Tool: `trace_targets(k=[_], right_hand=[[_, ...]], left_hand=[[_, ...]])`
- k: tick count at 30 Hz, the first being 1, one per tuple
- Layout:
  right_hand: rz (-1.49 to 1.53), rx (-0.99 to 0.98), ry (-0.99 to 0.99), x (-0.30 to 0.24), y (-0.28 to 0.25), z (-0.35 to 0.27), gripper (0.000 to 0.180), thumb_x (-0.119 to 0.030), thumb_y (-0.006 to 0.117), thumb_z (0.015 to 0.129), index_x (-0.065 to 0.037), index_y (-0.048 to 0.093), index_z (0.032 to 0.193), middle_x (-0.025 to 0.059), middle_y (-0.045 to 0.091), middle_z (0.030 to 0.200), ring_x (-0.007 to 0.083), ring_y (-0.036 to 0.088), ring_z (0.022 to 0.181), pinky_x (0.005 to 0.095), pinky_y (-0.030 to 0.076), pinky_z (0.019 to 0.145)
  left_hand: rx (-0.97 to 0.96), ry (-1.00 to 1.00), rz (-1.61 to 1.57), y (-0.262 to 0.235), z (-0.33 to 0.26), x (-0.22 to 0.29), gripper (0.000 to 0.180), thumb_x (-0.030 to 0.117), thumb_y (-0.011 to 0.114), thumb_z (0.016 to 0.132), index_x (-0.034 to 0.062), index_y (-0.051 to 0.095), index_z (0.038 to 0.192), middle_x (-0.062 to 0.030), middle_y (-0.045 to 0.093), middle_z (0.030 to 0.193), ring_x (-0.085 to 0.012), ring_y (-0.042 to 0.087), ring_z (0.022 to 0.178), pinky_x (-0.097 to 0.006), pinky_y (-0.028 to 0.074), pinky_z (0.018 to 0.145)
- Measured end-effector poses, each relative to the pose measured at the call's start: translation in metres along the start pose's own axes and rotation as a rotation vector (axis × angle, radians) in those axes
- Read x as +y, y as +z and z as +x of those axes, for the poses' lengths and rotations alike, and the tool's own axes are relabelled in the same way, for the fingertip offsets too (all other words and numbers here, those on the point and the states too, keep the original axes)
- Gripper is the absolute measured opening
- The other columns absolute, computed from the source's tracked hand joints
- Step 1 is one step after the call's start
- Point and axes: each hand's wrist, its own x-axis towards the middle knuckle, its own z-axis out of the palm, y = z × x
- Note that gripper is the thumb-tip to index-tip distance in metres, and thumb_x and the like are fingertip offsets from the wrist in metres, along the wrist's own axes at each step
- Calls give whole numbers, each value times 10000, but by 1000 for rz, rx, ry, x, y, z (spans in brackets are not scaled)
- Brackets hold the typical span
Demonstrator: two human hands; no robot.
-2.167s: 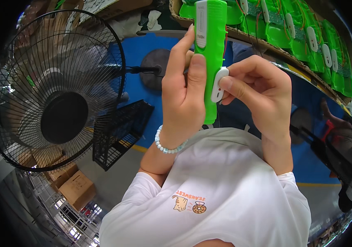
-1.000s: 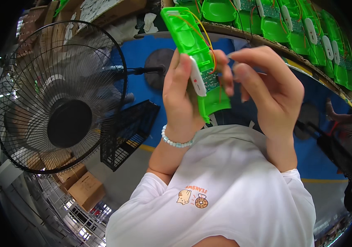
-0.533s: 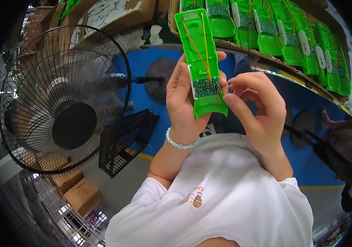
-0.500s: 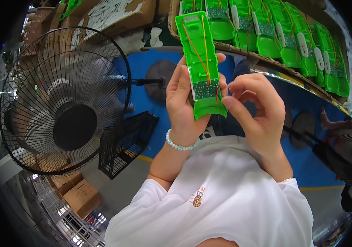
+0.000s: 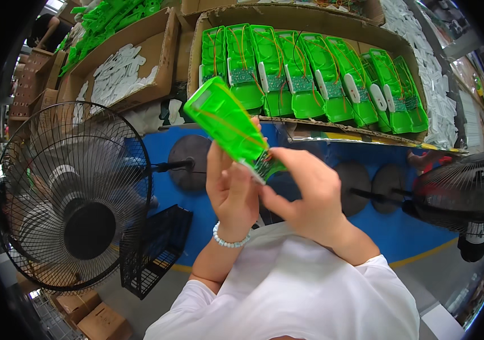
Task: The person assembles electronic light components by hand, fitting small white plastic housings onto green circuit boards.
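Observation:
In front of my chest, a long green plastic housing (image 5: 225, 122) tilts with its far end to the left. Red and yellow wires run along its inside to a small circuit board (image 5: 264, 164) near its close end. My left hand (image 5: 232, 192) is closed around the housing from below and the left, a beaded bracelet on its wrist. At the board end, my right hand (image 5: 310, 192) has its index finger and thumb on opposite sides of the housing, closed on it. Part of the board and the housing's lower end is hidden by these fingers, and motion blurs them.
Ahead, a cardboard box (image 5: 196, 62) holds several similar green housings (image 5: 310, 73) with boards and wires. Left of it, another box (image 5: 165, 54) contains white plastic pieces (image 5: 120, 71). A caged fan (image 5: 89, 226) and black crate (image 5: 157, 249) stand left; another fan (image 5: 463, 187) stands right.
The housing has tipped so its far end swings left, and my right hand has come from beside it onto the board end. The view has shifted, showing more of the boxes ahead.

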Motion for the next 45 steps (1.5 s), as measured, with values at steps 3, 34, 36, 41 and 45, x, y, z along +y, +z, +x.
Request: trace_targets(k=[3,34,36,41,45], right_hand=[[-120,145,75,6,-14,10,443,-95,786,686,32,627,1079,182,671,971,316,665,865,355,541,731],[-915,248,32,39,-116,151,319,-290,678,830,-22,688,1002,175,629,965,343,593,929,422,464,848],[-818,151,-40,54,-120,217,279,-271,643,841,-36,690,983,171,668,883,341,635,855,421,489,809],[-765,-246,-90,196,-111,334,315,-206,677,779,-63,669,1059,151,663,1029,303,635,935,380,510,825],[-781,-430,208,225,-86,319,330,-172,800,679,-72,714,982,170,686,1002,322,645,969,387,499,888]], left_hand=[[-23,-2,55,-6,-2,-2,473,90,476,962,-24,354,1405,-234,495,1316,-325,532,1174,-435,440,988],[-138,733,1314,-37,117,-3,304,138,523,918,14,596,1186,-132,641,1102,-308,570,1111,-476,343,1039],[-150,724,1560,-36,115,-1,333,200,527,930,46,592,1218,-122,630,1163,-307,553,1155,-497,304,1067],[-116,623,1500,-37,113,-17,413,283,518,937,88,544,1300,-118,564,1291,-271,523,1210,-489,294,1072],[-97,590,1510,-39,113,-16,419,257,538,914,78,547,1292,-117,562,1290,-268,517,1215,-479,311,1056]])
